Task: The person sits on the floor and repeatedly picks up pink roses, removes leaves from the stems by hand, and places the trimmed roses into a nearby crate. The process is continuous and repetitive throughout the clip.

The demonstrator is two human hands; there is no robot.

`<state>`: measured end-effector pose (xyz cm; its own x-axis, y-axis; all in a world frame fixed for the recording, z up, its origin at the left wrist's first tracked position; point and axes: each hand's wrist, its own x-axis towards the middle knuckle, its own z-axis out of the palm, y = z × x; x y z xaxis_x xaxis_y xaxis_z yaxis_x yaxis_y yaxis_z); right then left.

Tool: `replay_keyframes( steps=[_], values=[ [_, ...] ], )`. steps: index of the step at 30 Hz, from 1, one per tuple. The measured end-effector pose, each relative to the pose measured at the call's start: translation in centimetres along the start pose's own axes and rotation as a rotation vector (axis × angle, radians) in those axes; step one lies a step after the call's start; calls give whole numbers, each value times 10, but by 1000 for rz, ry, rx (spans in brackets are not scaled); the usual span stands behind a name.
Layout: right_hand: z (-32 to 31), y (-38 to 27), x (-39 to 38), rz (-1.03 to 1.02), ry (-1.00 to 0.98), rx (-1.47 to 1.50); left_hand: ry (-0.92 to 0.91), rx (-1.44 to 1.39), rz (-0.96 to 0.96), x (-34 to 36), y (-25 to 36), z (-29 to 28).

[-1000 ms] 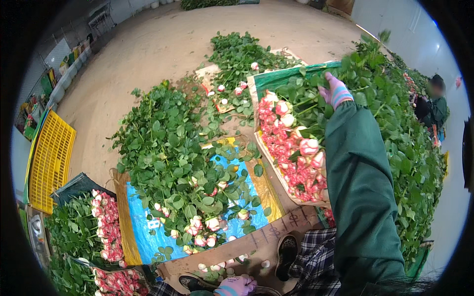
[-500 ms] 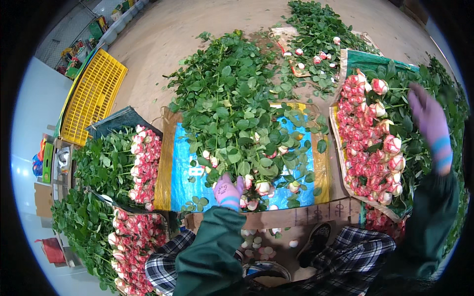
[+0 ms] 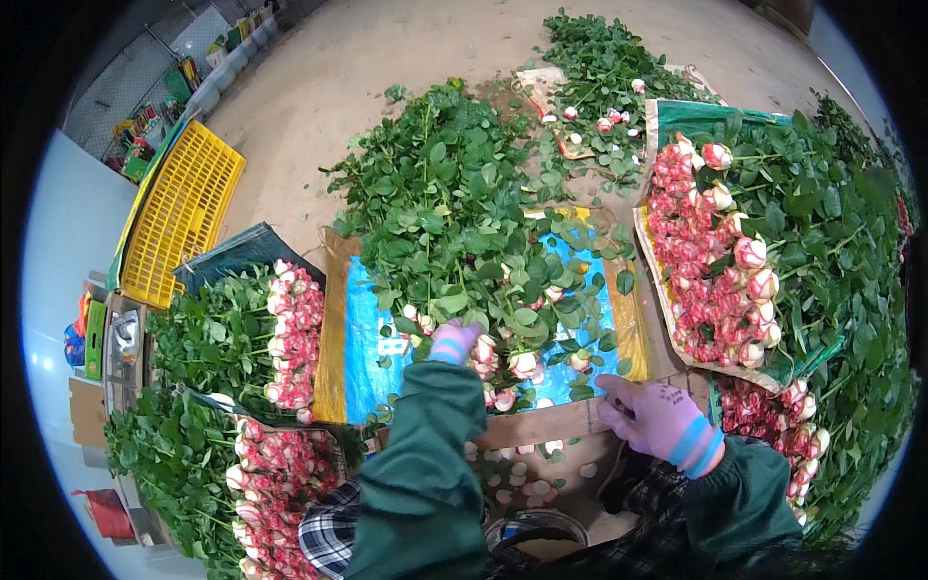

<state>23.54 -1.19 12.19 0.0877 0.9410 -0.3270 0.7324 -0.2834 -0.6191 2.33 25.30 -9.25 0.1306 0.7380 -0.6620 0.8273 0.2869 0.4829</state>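
Half a second ago my right hand (image 3: 660,419) was stretched out over the boxed roses (image 3: 720,275) on the right; I now see it drawn back to the near edge of the cardboard tray (image 3: 541,422), resting flat on the rim with its fingers loosely together and nothing in it. My left hand (image 3: 454,340) has stayed near the heads of the middle bunch of roses (image 3: 454,222), where it was then, and looks closed among the stems just behind the buds, though leaves hide the fingers, so I cannot tell whether it really grips. I read this as both hands having come back to the centre pile, so the sorting now concerns that bunch and not the right-hand box.

The bunch lies on the blue sheet (image 3: 362,333) with its long axis running near to far: the pink and cream buds point toward me, the leafy stems fan away across the floor (image 3: 387,58).

To the left lie 2 further rows of roses (image 3: 290,333), and beyond them a yellow crate (image 3: 184,222).
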Motion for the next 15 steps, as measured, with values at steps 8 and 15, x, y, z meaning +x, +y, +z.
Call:
replay_keyframes(
  steps=[8,15],
  values=[
    [23,-3,2,-135,-66,32,-566,-1536,507,-154,18,-188],
    [29,-22,-9,-149,-180,15,-540,-1153,423,-285,38,-105]
  ],
)
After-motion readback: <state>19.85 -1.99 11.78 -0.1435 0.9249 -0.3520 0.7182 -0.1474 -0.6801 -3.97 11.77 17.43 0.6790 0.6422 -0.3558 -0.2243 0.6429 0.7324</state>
